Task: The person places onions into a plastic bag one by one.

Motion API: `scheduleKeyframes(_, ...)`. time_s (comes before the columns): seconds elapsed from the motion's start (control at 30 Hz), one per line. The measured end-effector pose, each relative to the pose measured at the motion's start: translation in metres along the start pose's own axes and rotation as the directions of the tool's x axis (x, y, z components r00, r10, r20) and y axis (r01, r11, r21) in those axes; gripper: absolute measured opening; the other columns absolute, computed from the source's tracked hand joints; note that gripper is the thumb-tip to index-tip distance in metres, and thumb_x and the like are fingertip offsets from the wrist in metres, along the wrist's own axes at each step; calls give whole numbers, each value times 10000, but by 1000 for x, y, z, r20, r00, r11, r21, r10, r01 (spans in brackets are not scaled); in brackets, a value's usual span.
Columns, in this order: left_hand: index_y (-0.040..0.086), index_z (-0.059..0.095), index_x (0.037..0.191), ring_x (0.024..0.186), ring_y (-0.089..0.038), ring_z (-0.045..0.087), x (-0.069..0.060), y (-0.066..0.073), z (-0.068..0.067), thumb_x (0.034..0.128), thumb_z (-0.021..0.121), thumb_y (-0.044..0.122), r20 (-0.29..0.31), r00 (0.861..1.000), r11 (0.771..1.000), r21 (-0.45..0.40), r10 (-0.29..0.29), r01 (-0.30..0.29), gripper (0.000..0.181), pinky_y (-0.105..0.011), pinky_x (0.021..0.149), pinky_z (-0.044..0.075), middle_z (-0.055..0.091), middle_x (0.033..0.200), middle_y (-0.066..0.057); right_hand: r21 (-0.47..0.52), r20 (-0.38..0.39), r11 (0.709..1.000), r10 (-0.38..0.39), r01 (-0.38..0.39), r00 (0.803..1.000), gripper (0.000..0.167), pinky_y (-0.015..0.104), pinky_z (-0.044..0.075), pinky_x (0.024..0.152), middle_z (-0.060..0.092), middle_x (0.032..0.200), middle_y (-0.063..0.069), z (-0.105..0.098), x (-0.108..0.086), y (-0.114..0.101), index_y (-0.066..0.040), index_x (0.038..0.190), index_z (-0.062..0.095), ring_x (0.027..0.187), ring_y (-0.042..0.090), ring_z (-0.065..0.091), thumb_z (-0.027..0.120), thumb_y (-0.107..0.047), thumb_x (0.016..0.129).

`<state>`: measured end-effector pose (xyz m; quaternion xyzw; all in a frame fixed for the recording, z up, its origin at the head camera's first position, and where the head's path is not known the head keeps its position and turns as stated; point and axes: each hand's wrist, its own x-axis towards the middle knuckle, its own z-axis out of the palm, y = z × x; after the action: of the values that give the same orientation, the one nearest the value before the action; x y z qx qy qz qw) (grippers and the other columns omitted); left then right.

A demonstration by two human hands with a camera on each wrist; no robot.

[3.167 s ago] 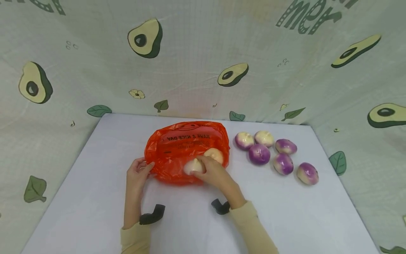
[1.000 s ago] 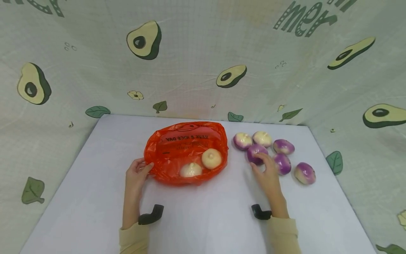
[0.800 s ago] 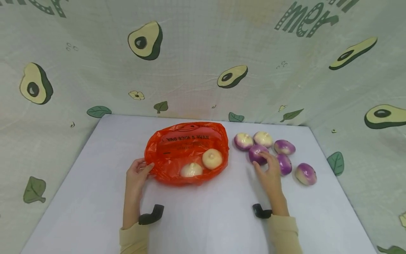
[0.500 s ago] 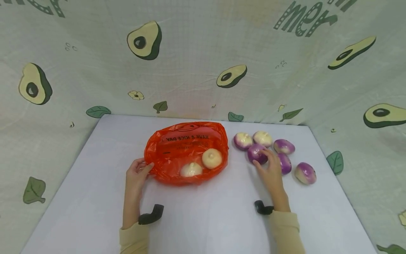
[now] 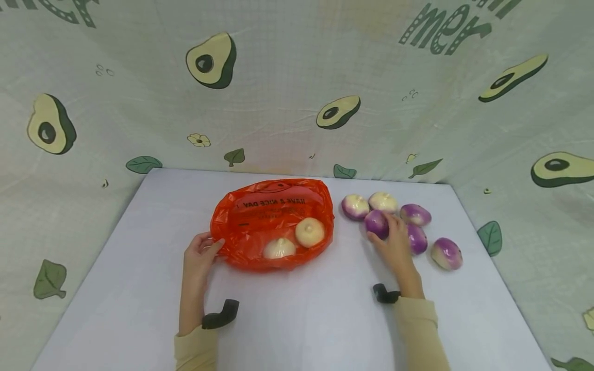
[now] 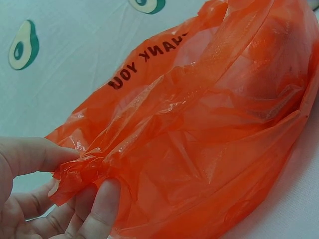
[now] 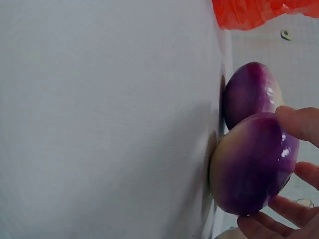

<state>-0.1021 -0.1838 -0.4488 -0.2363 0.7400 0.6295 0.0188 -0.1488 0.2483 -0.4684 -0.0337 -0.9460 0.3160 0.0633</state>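
In the head view, a red plastic bag [image 5: 260, 226] lies with its mouth spread. Inside it rest two cream-white bulbs, one round [image 5: 310, 232] and one with a pointed tip [image 5: 279, 248]. My left hand [image 5: 200, 257] pinches the bag's left rim; the left wrist view shows thumb and fingers [image 6: 99, 209] on the crumpled plastic. My right hand [image 5: 394, 245] grips a purple-and-white turnip [image 5: 376, 224], thumb on one side and fingers on the other. In the right wrist view this turnip [image 7: 251, 164] is close to the table, with another turnip [image 7: 249, 94] behind it.
More turnips surround my right hand: two pale-topped ones [image 5: 355, 207] behind, one at the back right [image 5: 415, 214], one beside the fingers [image 5: 416, 239], and one farther right [image 5: 447, 253]. A white table [image 5: 297, 319] carries everything; a patterned cloth [image 5: 278, 77] rises behind and alongside.
My right hand has left a cream-white bulb in the bag and moved right to the purple turnip. Its fingers now close round that turnip. My left hand keeps its place on the rim.
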Motion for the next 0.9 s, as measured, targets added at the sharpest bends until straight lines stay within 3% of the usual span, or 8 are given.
scheduleKeyframes(0.17,94,455,1289,850,-76,552,2,-1,0,918,575,273,-3,1000,1000,-10,5,-5,429,-167,732,529,512,1138,-96,12,53,997,72,-73,996,739,655,210,1054,218,1433,306,-4,6,-1,-64,1453,248,1334,503,200,637,-310,874)
scheduleKeyframes(0.43,101,449,1295,889,-109,548,2,-1,0,920,568,286,1,1000,1000,10,1,-1,435,-176,747,530,512,1165,-102,30,73,993,114,-116,991,744,635,210,1068,215,1441,315,-5,8,-3,-61,1442,262,1341,487,206,650,-317,861)
scheduleKeyframes(0.67,101,445,1297,892,-105,551,1,-2,-1,918,570,297,7,1000,1000,18,-5,5,445,-228,788,540,509,1169,-101,29,82,990,136,-139,987,738,643,214,1060,214,1443,314,-6,9,-5,-65,1435,271,1338,491,208,656,-306,854)
scheduleKeyframes(0.9,99,452,1291,869,-88,561,2,-2,-1,920,568,278,1,1000,1000,15,0,0,428,-222,781,541,511,1157,-102,32,55,994,103,-105,993,715,627,234,1061,270,1415,317,-5,7,-7,-37,1409,304,1321,486,247,669,-279,844)
